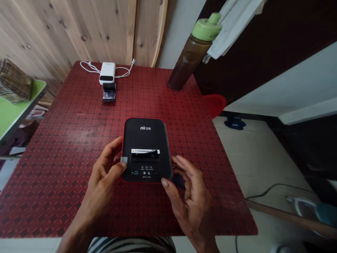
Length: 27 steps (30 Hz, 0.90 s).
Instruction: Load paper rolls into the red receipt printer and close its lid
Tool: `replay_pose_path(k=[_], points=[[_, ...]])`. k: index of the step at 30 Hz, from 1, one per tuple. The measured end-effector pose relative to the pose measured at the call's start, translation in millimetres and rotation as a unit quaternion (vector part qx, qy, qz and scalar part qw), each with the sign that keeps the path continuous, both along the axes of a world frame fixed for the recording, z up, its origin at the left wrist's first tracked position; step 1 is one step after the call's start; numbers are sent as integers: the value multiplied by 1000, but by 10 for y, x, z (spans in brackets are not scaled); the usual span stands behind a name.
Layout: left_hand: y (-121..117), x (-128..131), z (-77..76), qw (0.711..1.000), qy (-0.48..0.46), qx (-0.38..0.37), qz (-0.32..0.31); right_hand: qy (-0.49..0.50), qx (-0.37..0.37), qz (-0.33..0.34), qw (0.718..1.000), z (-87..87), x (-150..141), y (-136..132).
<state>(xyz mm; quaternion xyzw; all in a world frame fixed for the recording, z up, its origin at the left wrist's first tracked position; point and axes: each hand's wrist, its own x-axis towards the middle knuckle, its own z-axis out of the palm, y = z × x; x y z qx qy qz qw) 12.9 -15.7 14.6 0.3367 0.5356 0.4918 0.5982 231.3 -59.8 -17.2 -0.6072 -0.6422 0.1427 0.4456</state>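
Observation:
A black receipt printer point(146, 140) with a red base and a white logo sits on the red patterned table point(68, 140), a yellow-and-white label above its paper slot. My left hand point(105, 168) touches its left side, thumb on a grey tab at the edge, fingers curled against the casing. At the printer's right front corner rests my right hand point(189, 189), fingers spread and slightly bent, thumb at the front edge. Neither hand lifts it.
At the table's far side lie a white power bank point(107, 72) with a white cable point(89, 66) and a small black device point(108, 92). A brown bottle point(193, 52) with a green cap stands far right. A green table point(15, 109) is left; floor and cable are right.

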Motion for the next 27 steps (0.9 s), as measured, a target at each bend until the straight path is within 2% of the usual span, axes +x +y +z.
replay_pose_path(k=[6, 11, 14, 16, 20, 23, 25, 27], points=[[-4, 79, 71, 999, -6, -27, 25, 13, -24, -9, 1000, -41, 16, -43], [-11, 108, 29, 999, -13, -24, 39, 40, -30, -4, 999, -70, -5, -63], [-18, 94, -11, 999, 0, -14, 32, 31, -38, 4, 999, -15, 24, -35], [-28, 74, -35, 1000, 9, -1, 22, 8, -37, 17, 999, 83, 79, 28], [-40, 24, -92, 1000, 20, 21, 5, -70, 28, 72, 995, 365, 174, 349], [-40, -8, -159, 999, 18, 34, -4, -149, 63, 168, 972, 527, 117, 714], [-39, -23, -207, 999, 13, 48, -11, -203, 37, 233, 950, 589, 10, 940], [-38, -31, -242, 998, 13, 60, -15, -259, -36, 286, 922, 625, -121, 1118]])
